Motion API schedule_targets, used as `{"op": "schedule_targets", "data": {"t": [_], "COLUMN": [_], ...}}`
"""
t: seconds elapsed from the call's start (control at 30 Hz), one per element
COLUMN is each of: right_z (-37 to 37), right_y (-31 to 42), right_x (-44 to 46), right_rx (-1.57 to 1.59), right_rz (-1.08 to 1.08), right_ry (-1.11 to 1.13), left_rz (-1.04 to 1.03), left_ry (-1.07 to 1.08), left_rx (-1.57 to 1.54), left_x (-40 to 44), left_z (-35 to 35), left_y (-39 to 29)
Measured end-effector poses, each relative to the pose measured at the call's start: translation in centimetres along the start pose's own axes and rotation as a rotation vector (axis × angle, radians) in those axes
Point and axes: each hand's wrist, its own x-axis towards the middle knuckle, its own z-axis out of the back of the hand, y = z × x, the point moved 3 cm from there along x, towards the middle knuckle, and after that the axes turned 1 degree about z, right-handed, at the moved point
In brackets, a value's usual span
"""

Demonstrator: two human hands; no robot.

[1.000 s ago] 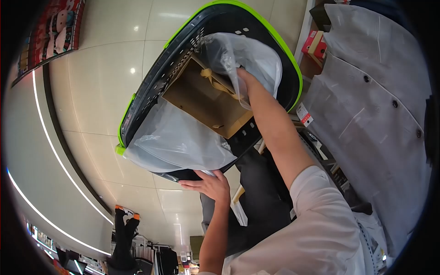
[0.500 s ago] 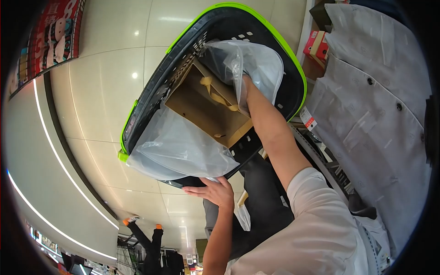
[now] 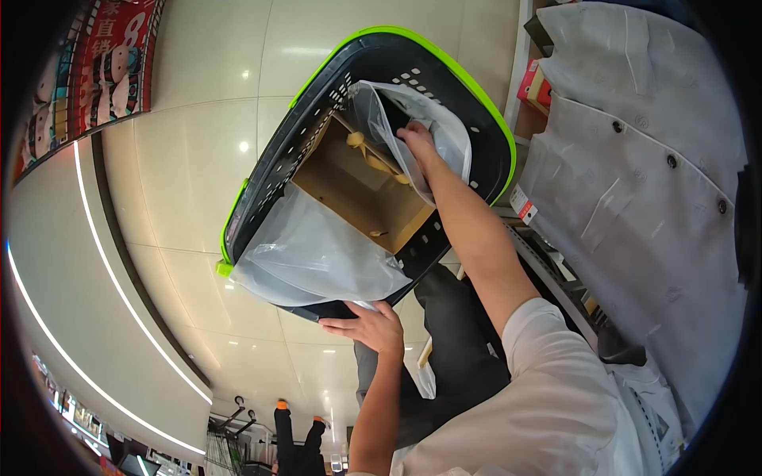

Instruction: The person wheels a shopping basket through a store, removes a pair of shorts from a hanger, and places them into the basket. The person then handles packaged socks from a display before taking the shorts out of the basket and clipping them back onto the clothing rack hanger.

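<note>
A black shopping basket (image 3: 490,151) with a bright green rim is tilted in front of me. My right hand (image 3: 419,144) reaches into the mouth of a translucent plastic bag (image 3: 452,131) at the basket's far right, fingers curled; what they hold is hidden. Something dark shows inside that bag. Beside it stands an open brown paper bag (image 3: 337,190) with a tan ribbon handle (image 3: 369,152). A second translucent plastic bag (image 3: 317,254) lies over the near left side. Below it, my left hand (image 3: 369,327) grips the near rim, with a bit of clear plastic by the thumb.
A large grey patterned cloth cover (image 3: 635,182) with dark buttons stands at the right. Beside it sits a red box (image 3: 534,83). A red display (image 3: 119,63) is at upper left, and a curved white counter (image 3: 79,278) runs down the left. A person's legs (image 3: 298,444) show at the bottom.
My right hand has drawn back from under the plastic, and the bag's mouth now stands wider around it, showing a dark inside. The left hand keeps its place on the rim.
</note>
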Motion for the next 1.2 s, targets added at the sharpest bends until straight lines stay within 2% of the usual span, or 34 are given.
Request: {"op": "schedule_targets", "data": {"t": [0.03,0.1,0.13,0.17,0.23,0.3,0.33,0.37,0.4,0.43,0.5,0.53,0.57,0.63,0.7,0.77,0.83,0.9,0.97,1.0,1.07,1.13,1.17,1.2], "right_z": [-0.5,-0.5,-1.1,-0.7,-0.2,0.2,0.6,1.3,2.4,3.4,6.3,6.6,7.0,7.1,7.9,8.4,8.9,9.3,9.3,9.4,9.9,10.1,10.6,11.0], "right_y": [0.2,2.4,4.3,3.3,5.6,11.2,13.8,15.2,15.6,15.9,17.3,18.3,19.1,20.5,22.4,24.1,25.6,26.6,26.8,27.2,27.5,26.7,26.3,25.7], "right_x": [-0.7,-2.2,-5.2,-4.3,-8.6,-17.0,-21.4,-24.7,-26.7,-28.3,-30.9,-32.7,-34.8,-40.6,-47.8,-55.6,-63.0,-69.3,-75.0,-77.9,-83.2,-87.0,-88.6,-89.8], "right_rx": [0.007,-0.324,-0.188,-0.225,-0.191,-0.321,-0.285,-0.25,-0.254,-0.186,-0.357,-0.437,-0.429,-0.681,-0.758,-0.658,-0.63,-0.567,-0.704,-0.674,-0.7,-0.735,-0.736,-0.736], "right_rz": [-0.001,0.293,0.288,0.279,0.445,0.657,0.644,0.628,0.827,0.811,0.774,0.94,0.959,1.074,1.19,1.323,1.43,1.436,1.584,1.592,1.612,1.623,1.634,1.585], "right_ry": [0.002,-0.326,-0.333,-0.336,-0.434,-0.433,-0.411,-0.39,-0.405,-0.385,-0.341,-0.352,-0.364,-0.387,-0.408,-0.472,-0.476,-0.476,-0.341,-0.334,-0.352,-0.308,-0.374,-0.362], "left_rz": [0.004,0.003,0.009,0.009,0.0,0.002,-0.009,0.036,0.081,0.07,0.019,0.058,0.044,0.068,0.055,-0.1,-0.202,-0.112,-0.248,-0.319,-0.57,-0.802,-0.861,-1.246], "left_ry": [-0.002,-0.016,-0.014,-0.019,-0.032,-0.066,-0.079,-0.032,0.015,0.001,0.061,0.169,0.155,0.274,0.166,0.098,-0.024,0.291,0.277,0.295,0.323,0.511,0.545,0.713], "left_rx": [0.003,-0.008,0.016,0.026,0.028,0.023,0.014,0.025,0.033,0.023,-0.07,-0.009,-0.021,-0.106,-0.131,-0.394,-0.439,-1.003,-1.222,-1.26,-1.533,-1.683,-1.678,-1.535], "left_x": [-0.1,0.2,0.0,0.0,-0.4,-0.4,-0.4,-0.5,-0.5,-0.1,-0.8,-1.0,-1.3,-2.2,-3.5,-4.7,-5.3,-6.2,-7.6,-8.3,-8.9,-11.3,-12.8,-15.3], "left_z": [-0.2,-0.4,-0.2,-0.2,-0.2,-0.6,-0.8,-1.2,-1.5,-1.6,-0.1,0.9,2.6,6.2,8.2,10.8,15.3,19.3,27.9,32.7,40.6,49.3,52.8,56.0], "left_y": [0.2,0.0,0.1,-0.3,-0.1,0.1,0.2,0.7,1.1,1.3,1.7,2.0,2.0,2.7,4.0,5.0,4.6,5.1,3.0,2.2,0.1,-2.1,-3.0,-3.8]}}
